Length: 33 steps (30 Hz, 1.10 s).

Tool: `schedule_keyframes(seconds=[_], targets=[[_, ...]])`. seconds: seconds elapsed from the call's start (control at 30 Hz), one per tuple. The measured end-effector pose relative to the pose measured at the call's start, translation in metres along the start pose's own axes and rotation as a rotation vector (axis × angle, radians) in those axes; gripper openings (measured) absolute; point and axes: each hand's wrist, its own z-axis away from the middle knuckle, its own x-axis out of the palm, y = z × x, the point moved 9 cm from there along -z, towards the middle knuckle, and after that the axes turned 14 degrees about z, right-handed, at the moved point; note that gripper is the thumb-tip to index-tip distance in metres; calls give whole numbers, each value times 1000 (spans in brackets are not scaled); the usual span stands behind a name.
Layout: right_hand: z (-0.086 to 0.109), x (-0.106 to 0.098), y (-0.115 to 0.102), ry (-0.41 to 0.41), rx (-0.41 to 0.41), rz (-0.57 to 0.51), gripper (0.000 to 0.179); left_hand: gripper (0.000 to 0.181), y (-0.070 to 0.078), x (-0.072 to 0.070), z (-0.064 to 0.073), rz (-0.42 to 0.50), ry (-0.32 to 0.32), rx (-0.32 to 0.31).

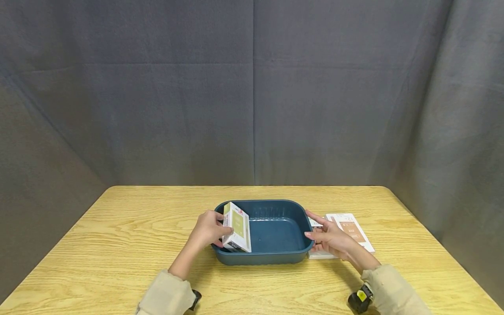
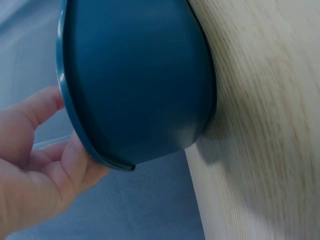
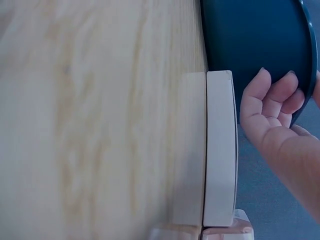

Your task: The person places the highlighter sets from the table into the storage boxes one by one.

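Note:
A dark blue rectangular basin [image 1: 260,259] with rounded corners stands on the table. At its left end, my left hand [image 1: 206,228] holds a white and green box [image 1: 240,227] that leans at a tilt inside the basin. The left wrist view shows only the basin's outer wall [image 2: 135,75] and the left hand [image 2: 45,155] at the rim; the box is hidden there. My right hand [image 1: 332,240] grips the basin's right rim, thumb on the inner side. In the right wrist view, curled fingers [image 3: 280,92] of that hand lie against the outer wall.
Right of the basin, partly under my right hand, lies a flat white box with a brown panel [image 1: 352,229]. A white box edge [image 3: 220,150] sits close to the basin in the right wrist view. Grey curtains [image 1: 252,109] hang behind the wooden table [image 1: 149,210].

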Motion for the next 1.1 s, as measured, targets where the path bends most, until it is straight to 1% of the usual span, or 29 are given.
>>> schedule_keyframes(seconds=[0.13,0.3,0.47,0.53,0.63,0.67,0.77,0.8,0.9,0.97,1.0,1.03,1.1], targets=[[0,0,1,7,6,4,78,43,-1,0,-1,-9,1,-1],[1,-1,1,8,8,3,79,42,0,1,-1,-35,3,18],[1,-1,1,14,9,7,78,37,4,3,0,-88,4,39],[1,-1,2,17,11,7,78,31,5,3,1,-113,3,45],[1,-1,2,20,13,7,79,12,7,4,1,-174,5,59],[1,-1,2,20,12,7,79,11,8,4,1,-205,10,67],[0,-1,2,17,8,5,79,34,12,3,1,-292,29,100],[0,-1,1,14,6,3,78,39,13,2,1,-313,35,114],[0,0,1,6,0,-2,78,47,16,1,1,-333,42,143],[0,0,0,4,-1,-4,78,49,17,1,0,-330,38,165],[0,0,0,3,-2,-5,77,46,18,1,0,-329,38,188],[0,0,0,4,-2,-4,77,41,19,1,0,-321,40,207],[0,0,1,7,2,-4,77,25,23,0,0,-311,58,262]])
